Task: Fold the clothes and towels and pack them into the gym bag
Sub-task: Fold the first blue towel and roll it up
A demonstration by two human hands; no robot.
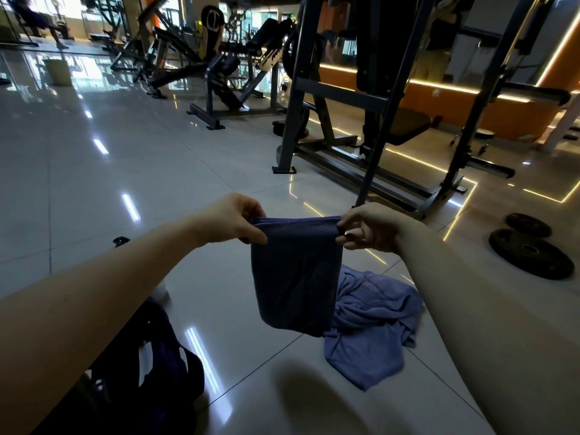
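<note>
A dark blue towel point(296, 277) hangs folded in the air in front of me, its top edge doubled over. My left hand point(233, 219) pinches its top left corner. My right hand point(370, 229) pinches the top right corner. Below and to the right, a lighter blue garment point(373, 324) lies crumpled on the tiled floor. A dark gym bag point(150, 368) with a white patch sits on the floor at the lower left, partly hidden under my left forearm.
Grey glossy floor tiles point(125, 171) stretch ahead. A dark steel machine frame point(370, 98) stands just beyond the towel. Two black weight plates point(530, 254) lie on the floor at the right. More gym machines point(219, 64) and a green bin point(58, 72) stand farther back.
</note>
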